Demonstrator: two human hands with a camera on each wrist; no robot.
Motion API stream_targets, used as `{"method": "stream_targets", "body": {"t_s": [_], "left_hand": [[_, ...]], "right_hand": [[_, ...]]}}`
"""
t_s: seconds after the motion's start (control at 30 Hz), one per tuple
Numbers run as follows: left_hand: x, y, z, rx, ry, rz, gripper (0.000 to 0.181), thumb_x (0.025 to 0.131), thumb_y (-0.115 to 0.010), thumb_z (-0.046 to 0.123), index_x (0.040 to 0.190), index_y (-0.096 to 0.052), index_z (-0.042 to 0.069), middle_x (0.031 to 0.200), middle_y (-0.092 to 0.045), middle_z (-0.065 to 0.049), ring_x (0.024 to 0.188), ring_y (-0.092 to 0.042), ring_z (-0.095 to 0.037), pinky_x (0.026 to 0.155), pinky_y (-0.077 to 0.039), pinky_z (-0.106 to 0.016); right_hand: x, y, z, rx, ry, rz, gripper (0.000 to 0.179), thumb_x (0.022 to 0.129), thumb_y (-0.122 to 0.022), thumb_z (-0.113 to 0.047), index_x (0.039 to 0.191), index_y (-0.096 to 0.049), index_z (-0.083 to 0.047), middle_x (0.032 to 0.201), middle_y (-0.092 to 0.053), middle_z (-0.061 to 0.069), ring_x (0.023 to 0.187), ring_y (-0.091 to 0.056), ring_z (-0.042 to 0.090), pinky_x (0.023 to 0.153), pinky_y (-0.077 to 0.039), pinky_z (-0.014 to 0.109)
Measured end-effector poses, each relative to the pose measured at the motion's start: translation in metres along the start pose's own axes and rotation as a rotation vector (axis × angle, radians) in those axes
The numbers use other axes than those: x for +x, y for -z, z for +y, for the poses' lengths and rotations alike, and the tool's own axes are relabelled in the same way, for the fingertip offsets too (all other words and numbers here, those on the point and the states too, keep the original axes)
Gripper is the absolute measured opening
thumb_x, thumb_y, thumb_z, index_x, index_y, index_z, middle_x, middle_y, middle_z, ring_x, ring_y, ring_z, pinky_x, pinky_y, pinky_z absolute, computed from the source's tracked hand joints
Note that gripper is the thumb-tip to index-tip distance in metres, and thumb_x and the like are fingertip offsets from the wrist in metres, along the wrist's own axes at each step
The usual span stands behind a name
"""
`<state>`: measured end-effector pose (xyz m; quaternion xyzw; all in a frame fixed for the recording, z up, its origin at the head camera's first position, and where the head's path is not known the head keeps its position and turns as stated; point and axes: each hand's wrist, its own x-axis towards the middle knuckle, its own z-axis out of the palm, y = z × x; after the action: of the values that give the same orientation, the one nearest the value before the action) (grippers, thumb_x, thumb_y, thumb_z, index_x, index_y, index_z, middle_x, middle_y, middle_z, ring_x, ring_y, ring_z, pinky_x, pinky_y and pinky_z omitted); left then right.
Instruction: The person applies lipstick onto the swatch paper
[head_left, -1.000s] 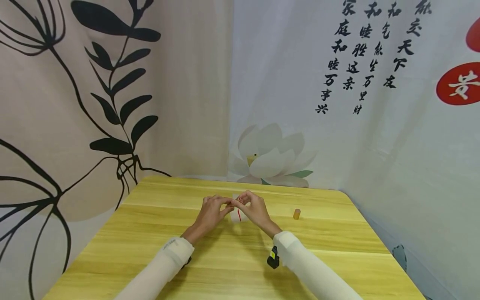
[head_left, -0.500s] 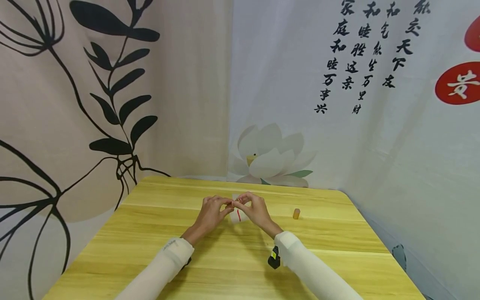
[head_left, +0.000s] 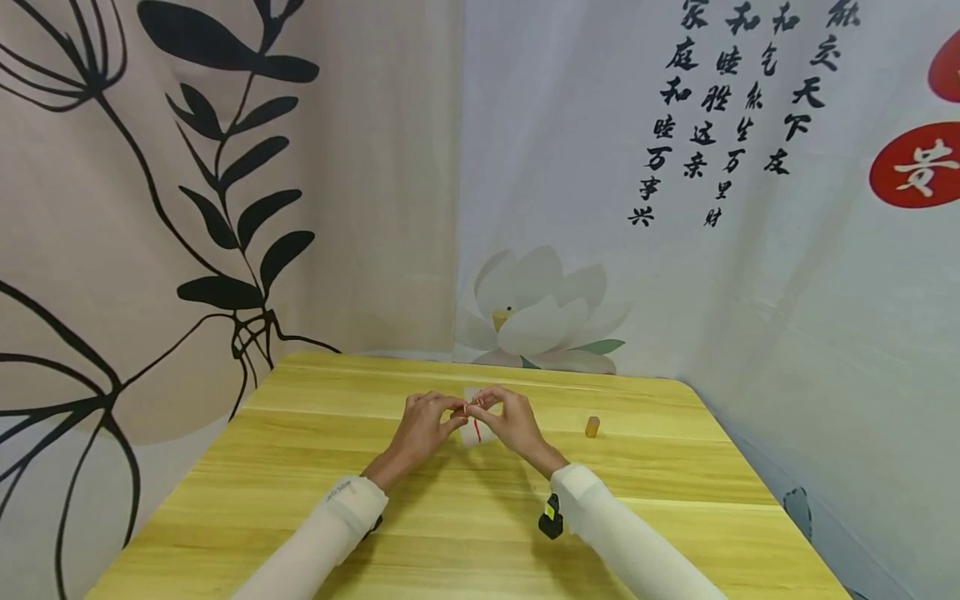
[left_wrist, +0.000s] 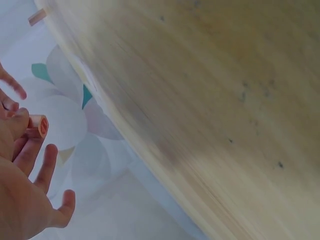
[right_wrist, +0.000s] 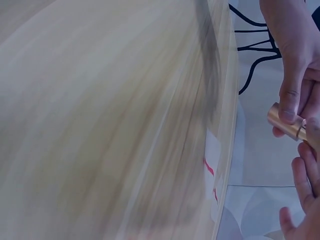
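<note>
A gold lipstick tube [right_wrist: 278, 116] is held up between both hands over the table's far side. My left hand [head_left: 422, 425] grips its wider part with thumb and fingers. At the tube's narrower end, my right hand [head_left: 517, 423] pinches with thumb and fingertips. The left wrist view shows red inside the open end of the tube [left_wrist: 44, 126]. Beneath the hands lies a white paper [head_left: 472, 435] bearing red strokes, partly covered by the fingers. Off to the right, a small gold-orange cap [head_left: 592, 427] stands on the table.
The wooden table [head_left: 450, 533] ends close behind the paper, where a printed curtain [head_left: 375, 167] with plants, a lotus and writing hangs. A second curtain side [head_left: 810, 275] runs along the right edge. A black device [head_left: 551, 518] sits under the right wrist.
Both hands stay almost in place around the lipstick. The right fingertips shift slightly, and a little more of the small pinkish piece shows between them.
</note>
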<state>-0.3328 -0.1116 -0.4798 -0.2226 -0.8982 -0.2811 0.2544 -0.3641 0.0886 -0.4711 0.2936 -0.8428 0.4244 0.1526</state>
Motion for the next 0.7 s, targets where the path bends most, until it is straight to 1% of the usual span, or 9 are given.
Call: {"method": "stream_targets", "body": {"t_s": [0.03, 0.1, 0.17, 0.23, 0.27, 0.3, 0.4, 0.53, 0.7], "left_hand": [[-0.0003, -0.0002, -0.0002, -0.001, -0.001, -0.001, 0.025, 0.090, -0.081, 0.024, 0.114, -0.080, 0.014, 0.110, -0.078, 0.000, 0.106, -0.068, -0.024, 0.107, -0.038, -0.059], [-0.0008, -0.0002, -0.0001, 0.000, -0.001, -0.004, 0.026, 0.090, -0.081, 0.024, 0.114, -0.080, 0.014, 0.110, -0.078, 0.000, 0.106, -0.068, -0.024, 0.107, -0.038, -0.059], [-0.0014, 0.0000, 0.0001, -0.002, -0.002, -0.007, 0.026, 0.090, -0.081, 0.023, 0.114, -0.080, 0.014, 0.110, -0.078, -0.001, 0.106, -0.068, -0.024, 0.108, -0.038, -0.060], [-0.0016, 0.0003, 0.0004, 0.001, -0.004, -0.011, 0.027, 0.090, -0.081, 0.024, 0.115, -0.080, 0.014, 0.111, -0.078, -0.001, 0.106, -0.068, -0.024, 0.108, -0.038, -0.060], [-0.0016, 0.0004, 0.0005, 0.002, -0.004, -0.013, 0.027, 0.090, -0.081, 0.024, 0.115, -0.080, 0.014, 0.110, -0.078, 0.000, 0.106, -0.068, -0.024, 0.108, -0.038, -0.060], [-0.0015, 0.0005, 0.0005, 0.001, -0.007, -0.014, 0.026, 0.090, -0.081, 0.024, 0.115, -0.080, 0.014, 0.110, -0.078, 0.000, 0.106, -0.068, -0.024, 0.108, -0.038, -0.060], [-0.0016, 0.0005, 0.0005, 0.002, -0.010, -0.017, 0.026, 0.090, -0.081, 0.024, 0.115, -0.080, 0.014, 0.110, -0.078, 0.000, 0.106, -0.068, -0.023, 0.108, -0.038, -0.060], [-0.0021, 0.0005, 0.0005, -0.002, -0.014, -0.015, 0.026, 0.090, -0.082, 0.023, 0.114, -0.080, 0.015, 0.107, -0.078, 0.000, 0.104, -0.068, -0.023, 0.107, -0.038, -0.060], [-0.0030, -0.0003, 0.0007, -0.003, -0.014, -0.026, 0.025, 0.090, -0.082, 0.023, 0.113, -0.080, 0.016, 0.106, -0.079, 0.001, 0.103, -0.067, -0.022, 0.107, -0.038, -0.059]], "right_hand": [[-0.0003, 0.0005, -0.0001, -0.001, 0.010, -0.004, 0.019, 0.095, -0.079, -0.025, 0.107, -0.075, -0.011, 0.096, -0.077, 0.003, 0.088, -0.072, 0.018, 0.080, -0.058, 0.048], [-0.0006, 0.0012, 0.0006, -0.014, 0.039, -0.013, 0.019, 0.095, -0.078, -0.023, 0.108, -0.074, -0.010, 0.096, -0.076, 0.004, 0.086, -0.072, 0.017, 0.072, -0.059, 0.046], [-0.0009, 0.0019, 0.0015, -0.033, 0.074, -0.020, 0.018, 0.095, -0.077, -0.022, 0.109, -0.074, -0.010, 0.096, -0.076, 0.004, 0.085, -0.072, 0.015, 0.066, -0.058, 0.041], [-0.0009, 0.0027, 0.0025, -0.057, 0.101, -0.027, 0.018, 0.096, -0.077, -0.022, 0.109, -0.074, -0.010, 0.096, -0.076, 0.003, 0.085, -0.072, 0.014, 0.065, -0.057, 0.035], [-0.0007, 0.0030, 0.0032, -0.070, 0.111, -0.030, 0.018, 0.096, -0.076, -0.022, 0.109, -0.074, -0.010, 0.096, -0.076, 0.002, 0.085, -0.072, 0.013, 0.065, -0.056, 0.032], [-0.0006, 0.0036, 0.0032, -0.076, 0.116, -0.034, 0.018, 0.097, -0.076, -0.023, 0.110, -0.074, -0.010, 0.097, -0.075, 0.001, 0.086, -0.072, 0.013, 0.069, -0.056, 0.032], [-0.0006, 0.0050, 0.0037, -0.098, 0.139, -0.047, 0.019, 0.097, -0.076, -0.024, 0.111, -0.074, -0.011, 0.099, -0.074, 0.000, 0.089, -0.071, 0.013, 0.078, -0.057, 0.034], [-0.0006, 0.0070, 0.0044, -0.108, 0.187, -0.067, 0.019, 0.097, -0.075, -0.022, 0.112, -0.073, -0.010, 0.103, -0.072, 0.000, 0.093, -0.069, 0.015, 0.081, -0.057, 0.038], [-0.0002, 0.0090, 0.0063, -0.110, 0.260, -0.092, 0.016, 0.098, -0.075, -0.017, 0.112, -0.073, -0.010, 0.106, -0.071, 0.000, 0.096, -0.068, 0.015, 0.084, -0.057, 0.037]]}}
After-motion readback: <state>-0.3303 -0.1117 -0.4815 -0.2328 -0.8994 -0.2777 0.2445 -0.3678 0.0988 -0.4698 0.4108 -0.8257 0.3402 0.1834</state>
